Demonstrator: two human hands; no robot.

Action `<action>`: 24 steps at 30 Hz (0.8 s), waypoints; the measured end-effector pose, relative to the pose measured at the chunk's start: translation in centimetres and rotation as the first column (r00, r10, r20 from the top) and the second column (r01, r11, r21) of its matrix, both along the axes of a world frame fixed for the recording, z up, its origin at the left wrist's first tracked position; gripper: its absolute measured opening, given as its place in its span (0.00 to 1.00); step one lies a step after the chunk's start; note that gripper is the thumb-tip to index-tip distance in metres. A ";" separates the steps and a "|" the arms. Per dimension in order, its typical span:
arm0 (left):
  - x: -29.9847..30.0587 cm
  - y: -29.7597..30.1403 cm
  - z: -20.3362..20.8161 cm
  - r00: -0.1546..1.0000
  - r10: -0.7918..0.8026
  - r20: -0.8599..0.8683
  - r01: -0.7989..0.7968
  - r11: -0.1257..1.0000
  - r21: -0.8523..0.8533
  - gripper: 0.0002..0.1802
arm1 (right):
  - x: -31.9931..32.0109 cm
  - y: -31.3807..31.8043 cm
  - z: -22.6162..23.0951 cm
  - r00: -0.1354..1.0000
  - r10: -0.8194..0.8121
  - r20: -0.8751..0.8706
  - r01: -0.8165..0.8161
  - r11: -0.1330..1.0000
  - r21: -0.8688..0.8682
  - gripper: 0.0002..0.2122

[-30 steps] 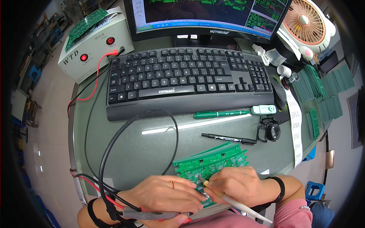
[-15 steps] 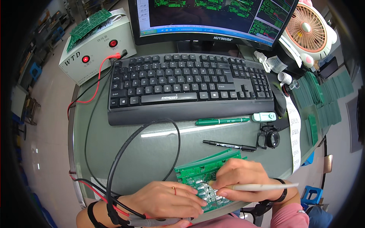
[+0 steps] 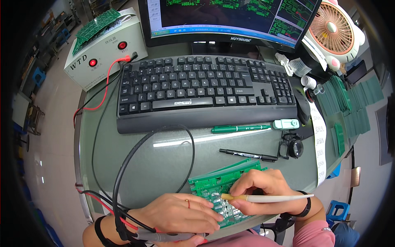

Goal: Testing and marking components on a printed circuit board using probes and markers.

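Note:
My right hand (image 3: 262, 189) pinches a slim brush (image 3: 284, 199) with a long pale tapered handle. Its tan end touches or hovers just over a green circuit board (image 3: 212, 187) crowded with small silvery parts. My left hand (image 3: 181, 214), with a ring on one finger, rests its fingers over the board's left edge. Between that hand's thumb and palm lies the grey handle (image 3: 164, 236) of a corded tool with red ends. More green boards (image 3: 236, 166) are stacked underneath, reaching out beyond the far edge.
A black cable (image 3: 119, 181) loops up left of the boards. Beyond lie a black marker (image 3: 247, 155), a green pen (image 3: 240, 129), a loupe (image 3: 294, 148) and a keyboard (image 3: 205, 115). A power box (image 3: 107, 53) stands far left, a paper strip (image 3: 319, 144) and board stacks (image 3: 339, 94) right.
My right hand has shifted slightly up on the board, and the brush lies at a flatter angle, its tip farther left. My left hand has barely moved.

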State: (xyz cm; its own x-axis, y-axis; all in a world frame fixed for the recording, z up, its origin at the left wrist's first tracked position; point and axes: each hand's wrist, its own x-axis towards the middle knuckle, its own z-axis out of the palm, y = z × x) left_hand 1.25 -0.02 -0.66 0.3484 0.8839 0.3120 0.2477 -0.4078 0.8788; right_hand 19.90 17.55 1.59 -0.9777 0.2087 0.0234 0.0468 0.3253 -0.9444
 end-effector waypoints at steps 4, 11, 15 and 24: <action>0.0 0.0 0.5 1.000 -0.018 -0.009 0.017 0.998 -0.067 0.18 | 0.1 0.1 0.1 1.000 -0.001 0.028 0.001 1.000 0.003 0.07; -0.1 0.1 1.1 0.999 -0.046 0.009 0.047 0.994 -0.101 0.18 | 0.0 0.0 0.1 1.000 -0.009 -0.002 0.009 1.000 0.016 0.06; 0.0 0.1 0.9 0.999 -0.036 0.010 0.037 0.995 -0.090 0.18 | 0.0 0.0 0.1 1.000 -0.001 0.000 0.001 1.000 0.031 0.07; 0.1 0.1 0.6 1.000 -0.018 0.002 0.018 0.998 -0.063 0.18 | -0.1 0.1 0.1 1.000 0.017 0.017 -0.018 0.999 0.032 0.07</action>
State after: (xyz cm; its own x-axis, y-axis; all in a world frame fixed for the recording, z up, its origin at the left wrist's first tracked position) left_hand 1.34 0.07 -0.08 0.3644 0.8952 0.2566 0.2398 -0.3564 0.9030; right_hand 19.78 17.62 1.71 -0.9815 0.1908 0.0137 0.0563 0.3569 -0.9325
